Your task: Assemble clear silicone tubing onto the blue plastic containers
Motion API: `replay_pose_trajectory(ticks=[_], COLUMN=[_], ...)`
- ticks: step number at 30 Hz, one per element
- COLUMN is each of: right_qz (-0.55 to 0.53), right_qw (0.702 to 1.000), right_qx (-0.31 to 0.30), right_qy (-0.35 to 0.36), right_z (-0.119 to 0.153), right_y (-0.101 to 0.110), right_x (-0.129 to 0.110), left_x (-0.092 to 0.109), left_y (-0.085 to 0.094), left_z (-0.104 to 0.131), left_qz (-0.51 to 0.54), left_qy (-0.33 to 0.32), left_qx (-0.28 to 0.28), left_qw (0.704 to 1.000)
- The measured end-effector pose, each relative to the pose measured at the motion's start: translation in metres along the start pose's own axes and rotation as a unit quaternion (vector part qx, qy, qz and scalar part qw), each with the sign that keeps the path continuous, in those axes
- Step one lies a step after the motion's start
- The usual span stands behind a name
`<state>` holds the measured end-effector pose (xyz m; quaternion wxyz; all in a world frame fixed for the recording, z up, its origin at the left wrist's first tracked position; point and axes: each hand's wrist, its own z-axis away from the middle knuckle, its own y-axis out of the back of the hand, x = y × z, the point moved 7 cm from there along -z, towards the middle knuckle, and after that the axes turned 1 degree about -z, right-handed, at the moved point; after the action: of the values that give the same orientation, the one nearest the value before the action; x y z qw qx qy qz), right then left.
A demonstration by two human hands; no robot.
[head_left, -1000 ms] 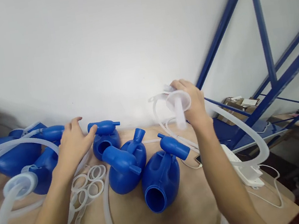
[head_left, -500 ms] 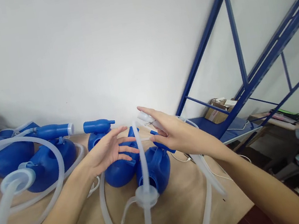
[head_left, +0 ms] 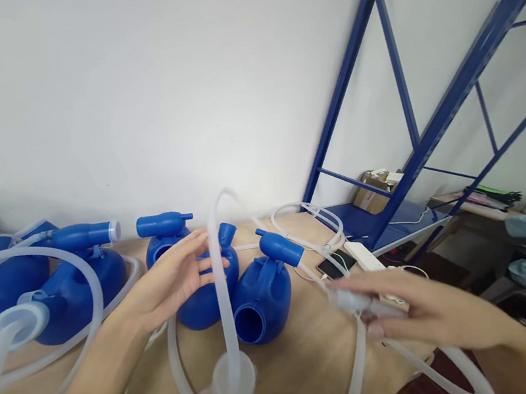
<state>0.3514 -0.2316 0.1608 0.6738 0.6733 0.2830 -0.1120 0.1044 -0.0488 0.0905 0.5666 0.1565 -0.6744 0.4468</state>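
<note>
My left hand (head_left: 178,277) is raised at the centre left, its fingers spread beside the upright stretch of a clear tube (head_left: 221,283); I cannot tell if they touch. That tube runs through a translucent lid (head_left: 235,384). At the right, my right hand (head_left: 400,308) is closed around a pale tube connector (head_left: 352,301), blurred by motion. Between the hands lies a blue bottle (head_left: 265,296), its open mouth facing me, with a blue funnel-shaped piece (head_left: 281,247) on top. Another blue bottle (head_left: 202,303) sits behind my left fingers.
More blue bottles (head_left: 81,292) and looped tubes stand at the left. A phone (head_left: 336,264) and a white power strip (head_left: 363,256) lie at the back right. Beyond them are a blue metal frame (head_left: 343,91) and a cardboard box (head_left: 371,193). A white wall stands behind.
My right hand has moved right and down, carrying the connector. The tube now arches toward it, and the translucent lid has shifted left, away from the bottle mouth. My left hand moved slightly left.
</note>
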Motion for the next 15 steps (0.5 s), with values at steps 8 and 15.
replay_pose_trajectory(ticks=[8, 15], right_qz=[0.066, 0.225], right_qw=[0.992, 0.974], right_qx=[-0.098, 0.026], right_qy=[-0.044, -0.028], right_z=[0.043, 0.086], right_y=[-0.122, -0.159], right_x=[0.033, 0.123], left_x=[-0.012, -0.005], left_y=[0.000, 0.072], left_z=[0.010, 0.034], left_qz=[-0.081, -0.040], left_qy=[0.004, -0.042], left_qx=[0.031, 0.259], left_qw=[0.996, 0.964])
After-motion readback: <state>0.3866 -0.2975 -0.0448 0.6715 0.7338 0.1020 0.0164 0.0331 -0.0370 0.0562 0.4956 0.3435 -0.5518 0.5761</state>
